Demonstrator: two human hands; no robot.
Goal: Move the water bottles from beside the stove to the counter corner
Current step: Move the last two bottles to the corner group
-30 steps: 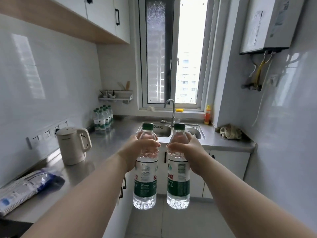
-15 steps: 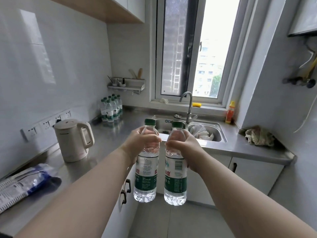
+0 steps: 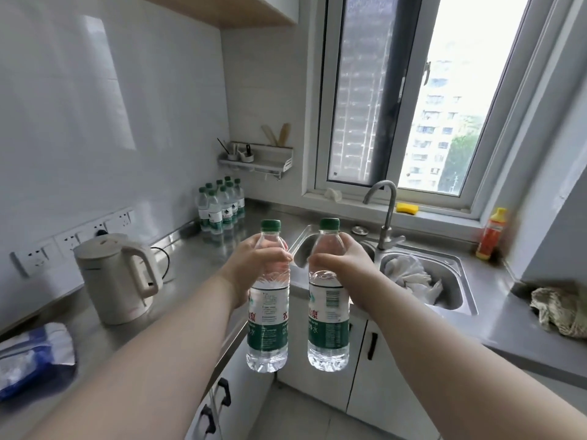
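Now two carried: left bottle [image 3: 268, 319] and right bottle [image 3: 328, 322], upright, side by side
The left hand [image 3: 254, 265] curls round the first, the right hand [image 3: 344, 265] round the second; about eight more bottles [image 3: 222, 208] cluster in the bench [image 3: 197, 249] corner

left hand [image 3: 254, 268] gripping one water bottle [image 3: 268, 312], right hand [image 3: 341, 268] gripping another bottle [image 3: 328, 312], both upright

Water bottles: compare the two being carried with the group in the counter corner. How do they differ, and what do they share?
The left hand and right hand hold the carried bottles in the air; the corner group stands on the counter. The carried bottles are two, apart; the corner group is several, packed together. All: upright, clear, green-capped.
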